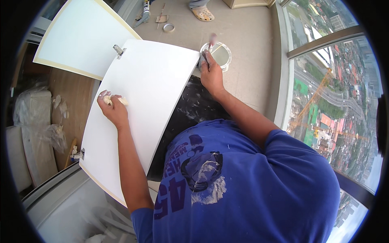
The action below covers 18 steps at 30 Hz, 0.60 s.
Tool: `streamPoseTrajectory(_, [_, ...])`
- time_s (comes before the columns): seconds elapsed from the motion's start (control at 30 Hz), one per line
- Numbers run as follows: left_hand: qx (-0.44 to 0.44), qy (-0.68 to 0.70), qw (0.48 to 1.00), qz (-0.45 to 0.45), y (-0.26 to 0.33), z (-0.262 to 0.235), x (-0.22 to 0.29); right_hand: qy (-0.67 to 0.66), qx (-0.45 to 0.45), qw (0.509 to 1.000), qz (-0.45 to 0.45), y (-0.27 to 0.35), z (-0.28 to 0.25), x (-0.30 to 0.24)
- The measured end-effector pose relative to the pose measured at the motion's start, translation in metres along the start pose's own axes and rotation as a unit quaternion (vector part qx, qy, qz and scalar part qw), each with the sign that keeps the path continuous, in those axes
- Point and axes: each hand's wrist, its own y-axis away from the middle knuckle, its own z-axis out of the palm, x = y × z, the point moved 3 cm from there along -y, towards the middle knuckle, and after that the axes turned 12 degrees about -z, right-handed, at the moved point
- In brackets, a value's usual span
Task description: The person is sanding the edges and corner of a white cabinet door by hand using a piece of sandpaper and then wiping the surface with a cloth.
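Observation:
A white cabinet door (150,81) lies across the left and middle of the view, with a metal hinge (118,51) at its far edge and another hinge (82,154) on its left side. My left hand (113,110) rests on it, fingers closed around a crumpled cream rag (120,100). My right hand (212,76) is beyond the door's right corner, close to a white bucket (227,60). It grips a slim tool that looks like a small brush (213,39), its pinkish end raised and blurred. Whitish smears mark the fingers of both hands.
A second white panel (81,36) with tan edges lies at the far left. Beneath the door is a black, white-smeared surface (198,101). A tape roll (169,27) and a caulking gun (144,12) lie on the floor near another person's clog (202,14). Windows (324,93) line the right.

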Motion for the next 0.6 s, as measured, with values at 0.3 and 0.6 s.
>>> streamPoseTrajectory(0.3, [-0.001,0.011,1.000,-0.003,0.002,-0.002,0.000,0.041,-0.047,0.996,-0.064,0.011,-0.033,-0.008])
streamPoseTrajectory(0.6, [-0.001,0.005,1.000,0.002,0.001,0.001,0.001,0.208,-0.231,0.869,-0.385,0.038,-0.025,-0.015])
